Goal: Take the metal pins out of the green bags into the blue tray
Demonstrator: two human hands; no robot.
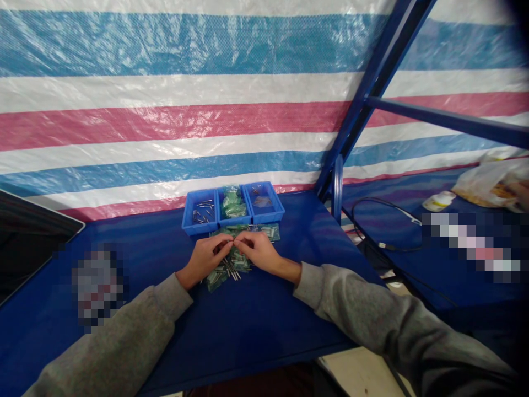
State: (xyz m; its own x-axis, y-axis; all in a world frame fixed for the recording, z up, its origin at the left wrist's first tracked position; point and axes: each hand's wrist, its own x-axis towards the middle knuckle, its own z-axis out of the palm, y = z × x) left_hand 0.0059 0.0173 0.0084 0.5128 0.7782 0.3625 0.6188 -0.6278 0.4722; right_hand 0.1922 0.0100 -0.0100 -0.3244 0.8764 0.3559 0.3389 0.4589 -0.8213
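Note:
My left hand (pixel 205 257) and my right hand (pixel 261 252) meet fingertip to fingertip over a heap of small green packets (pixel 231 262) on the blue table (pixel 248 320). Both hands are closed in a pinch on something small between them that I cannot make out. A few thin metal pins (pixel 233 270) lie beneath the hands on the heap. Just behind stand three small blue bins: the left bin (pixel 199 212) holds metal pins, the middle bin (pixel 233 204) holds green packets, and the right bin (pixel 264 202) holds a few small parts. Both arms wear grey sleeves.
A striped tarp (pixel 185 110) hangs behind the table. A dark flat device (pixel 28 237) lies at the left edge. A blue metal frame (pixel 363 105) rises at the right. Beyond it, a black cable (pixel 384 220) and a plastic bag (pixel 491 182) lie on a neighbouring table.

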